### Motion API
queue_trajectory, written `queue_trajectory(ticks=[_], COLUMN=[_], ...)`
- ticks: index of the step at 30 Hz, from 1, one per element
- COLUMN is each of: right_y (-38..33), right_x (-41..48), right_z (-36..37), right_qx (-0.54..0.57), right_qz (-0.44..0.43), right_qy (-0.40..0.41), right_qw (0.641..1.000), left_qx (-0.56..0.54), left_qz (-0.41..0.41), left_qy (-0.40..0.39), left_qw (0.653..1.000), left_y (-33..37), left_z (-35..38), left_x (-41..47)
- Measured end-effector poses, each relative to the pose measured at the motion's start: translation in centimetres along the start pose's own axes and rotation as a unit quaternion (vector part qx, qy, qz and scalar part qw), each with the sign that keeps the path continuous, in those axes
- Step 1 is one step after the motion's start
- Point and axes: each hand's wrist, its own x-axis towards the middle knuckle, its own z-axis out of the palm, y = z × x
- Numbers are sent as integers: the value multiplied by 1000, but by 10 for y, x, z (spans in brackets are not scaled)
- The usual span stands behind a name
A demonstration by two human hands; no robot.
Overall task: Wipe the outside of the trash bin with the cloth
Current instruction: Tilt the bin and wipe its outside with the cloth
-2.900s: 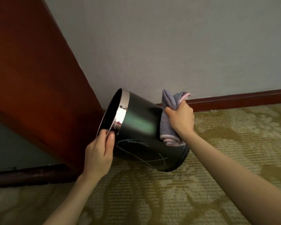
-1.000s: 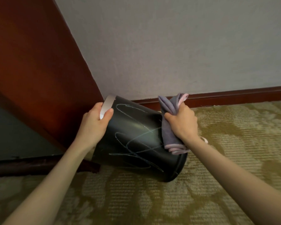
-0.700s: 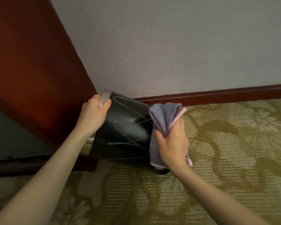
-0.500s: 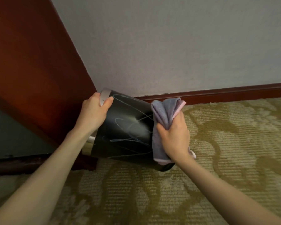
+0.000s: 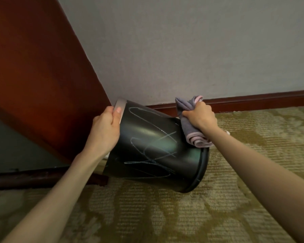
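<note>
A black trash bin (image 5: 153, 148) with a silver rim band is tilted on its side above the carpet, its base toward the right. White scribble lines cross its dark wall. My left hand (image 5: 104, 130) grips the silver rim at the upper left, thumb over the band. My right hand (image 5: 201, 116) holds a bunched grey cloth with a pink edge (image 5: 191, 125) and presses it against the bin's upper right wall, close to the base. The bin's opening faces away to the left and is hidden.
A reddish wooden panel (image 5: 39, 71) rises at the left, right beside the bin's rim. Behind runs a grey wall (image 5: 182, 46) with a dark red baseboard (image 5: 253, 100). Patterned olive carpet (image 5: 165, 211) covers the floor. A dark rail (image 5: 33, 178) lies low at the left.
My right hand has carried the cloth up and to the right along the bin wall, from the middle front to the upper part near the base. The left hand keeps its hold on the rim.
</note>
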Motion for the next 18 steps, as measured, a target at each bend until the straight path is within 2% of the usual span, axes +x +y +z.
queue_trajectory(ticks=[6, 14, 18], right_y=[7, -1, -6], right_x=[7, -41, -81], right_z=[-1, 1, 11], right_qx=[-21, -7, 33], right_qz=[32, -42, -99], right_qy=[4, 123, 214], right_qw=[999, 992, 971], left_qx=[32, 69, 58], left_qz=[14, 4, -8], left_qy=[24, 16, 7], left_qw=[999, 997, 998], left_y=[9, 15, 16], left_z=[7, 8, 8], left_x=[2, 13, 19])
